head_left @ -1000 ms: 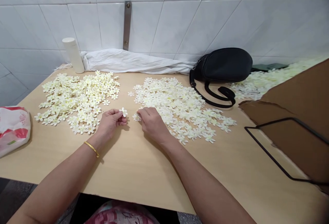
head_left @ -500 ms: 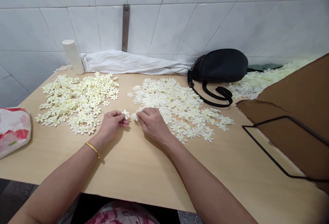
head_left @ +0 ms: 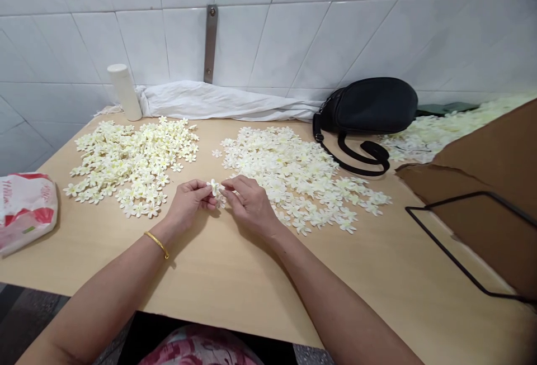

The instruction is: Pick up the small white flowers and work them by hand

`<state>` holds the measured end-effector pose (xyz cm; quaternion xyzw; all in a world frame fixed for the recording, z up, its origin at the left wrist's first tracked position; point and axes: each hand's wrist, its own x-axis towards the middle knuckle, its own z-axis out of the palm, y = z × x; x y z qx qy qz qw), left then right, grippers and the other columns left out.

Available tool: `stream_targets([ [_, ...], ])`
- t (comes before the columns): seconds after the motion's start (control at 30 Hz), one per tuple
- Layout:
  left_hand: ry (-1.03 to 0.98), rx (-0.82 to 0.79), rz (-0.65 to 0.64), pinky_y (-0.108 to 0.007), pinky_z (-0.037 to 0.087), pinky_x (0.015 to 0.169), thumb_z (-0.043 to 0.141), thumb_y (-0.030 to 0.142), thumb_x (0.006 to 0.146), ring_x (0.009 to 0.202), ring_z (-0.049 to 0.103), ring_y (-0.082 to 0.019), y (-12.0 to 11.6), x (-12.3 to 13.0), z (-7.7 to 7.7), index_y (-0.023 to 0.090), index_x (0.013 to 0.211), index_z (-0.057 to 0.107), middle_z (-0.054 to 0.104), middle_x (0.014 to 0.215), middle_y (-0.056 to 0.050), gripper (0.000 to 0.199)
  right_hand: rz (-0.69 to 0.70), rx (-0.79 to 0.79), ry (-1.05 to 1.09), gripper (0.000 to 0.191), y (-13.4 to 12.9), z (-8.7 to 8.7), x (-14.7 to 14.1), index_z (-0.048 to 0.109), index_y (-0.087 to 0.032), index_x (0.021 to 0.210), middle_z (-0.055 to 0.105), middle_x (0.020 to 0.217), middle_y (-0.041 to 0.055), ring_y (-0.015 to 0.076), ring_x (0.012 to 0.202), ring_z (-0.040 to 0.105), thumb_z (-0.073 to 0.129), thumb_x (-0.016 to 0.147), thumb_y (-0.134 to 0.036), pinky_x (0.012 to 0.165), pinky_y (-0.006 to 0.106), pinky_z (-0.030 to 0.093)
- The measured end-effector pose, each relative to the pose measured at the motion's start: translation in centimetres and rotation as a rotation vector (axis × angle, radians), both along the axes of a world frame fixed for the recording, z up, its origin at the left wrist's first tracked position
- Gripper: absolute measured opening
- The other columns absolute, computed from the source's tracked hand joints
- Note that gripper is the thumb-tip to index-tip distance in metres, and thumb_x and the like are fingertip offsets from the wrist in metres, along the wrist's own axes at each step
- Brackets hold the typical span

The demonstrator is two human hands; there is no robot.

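Observation:
Between the thumb and fingers of my left hand (head_left: 193, 200) is a small white flower (head_left: 214, 187) with a pale yellow centre, probably artificial. My right hand (head_left: 251, 205) is pinched just beside it, its fingertips meeting the petals. More white petals show under the right fingertips, partly hidden by them. To the left lies a heap of cream-yellow flowers (head_left: 134, 158) with yellow centres. Behind and right of my right hand spreads a paler heap of loose white petals (head_left: 289, 169).
A white bottle (head_left: 126, 94) and a bunched white cloth (head_left: 210, 99) stand along the tiled wall. A black bag (head_left: 375, 105) with its strap lies at the back right. Cardboard (head_left: 490, 186) with a black metal frame (head_left: 448, 253) is at right, a red-white plastic packet (head_left: 29, 208) at left.
My two hands have come together, and the right fingertips now meet the flower in my left hand. The whole view has shifted slightly.

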<state>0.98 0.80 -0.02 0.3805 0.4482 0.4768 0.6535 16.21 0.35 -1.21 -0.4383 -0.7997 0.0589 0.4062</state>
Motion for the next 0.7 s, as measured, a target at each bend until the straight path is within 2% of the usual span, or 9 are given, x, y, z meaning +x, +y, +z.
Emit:
stream_targets([
  [0.13,-0.030,0.019,-0.058,-0.022,0.046,0.051,0.065,0.020,0.067,0.048,0.055,-0.009,-0.15,0.07,-0.19,0.009,0.063,0.058,0.059,0.056,-0.005,0.014,0.026,0.023,-0.073,0.016,-0.15,-0.13,-0.34,0.060,-0.018,0.085,0.062,0.078,0.0054,0.0173,0.075,0.054,0.043,0.084,-0.019,0.074,0.030,0.038],
  [0.3,-0.092,-0.021,-0.109,-0.025,0.048,0.054,0.065,0.027,0.069,0.050,0.057,-0.011,0.06,-0.11,-0.51,0.008,0.065,0.060,0.061,0.060,-0.007,0.020,0.003,0.073,-0.264,0.022,-0.14,0.03,-0.33,0.059,-0.017,0.076,0.060,0.074,0.0068,0.0187,0.073,0.050,0.039,0.082,-0.011,0.072,0.030,0.036],
  [0.43,-0.096,-0.021,-0.132,-0.025,0.049,0.057,0.066,0.018,0.065,0.053,0.058,-0.011,-0.09,0.04,-0.29,0.007,0.066,0.061,0.062,0.061,-0.007,0.012,-0.025,0.081,-0.369,0.020,-0.03,0.10,-0.32,0.057,-0.015,0.074,0.058,0.071,0.0085,0.0201,0.069,0.047,0.040,0.076,-0.007,0.068,0.029,0.035],
  [0.53,-0.070,-0.022,-0.123,-0.025,0.048,0.055,0.067,0.012,0.062,0.052,0.058,-0.012,-0.28,0.24,-0.11,0.008,0.062,0.059,0.060,0.057,-0.006,0.008,-0.035,0.070,-0.359,0.018,0.04,0.09,-0.43,0.054,-0.016,0.071,0.055,0.069,0.0078,0.0196,0.067,0.045,0.039,0.074,-0.005,0.066,0.028,0.035],
  [0.7,-0.046,-0.022,-0.129,-0.024,0.047,0.052,0.066,0.013,0.064,0.049,0.056,-0.011,-0.19,0.23,-0.32,0.008,0.062,0.057,0.060,0.056,-0.006,0.010,-0.033,0.017,-0.268,0.018,0.15,-0.11,-0.59,0.047,-0.018,0.067,0.052,0.065,0.0051,0.0173,0.062,0.043,0.038,0.074,-0.006,0.063,0.026,0.034],
])
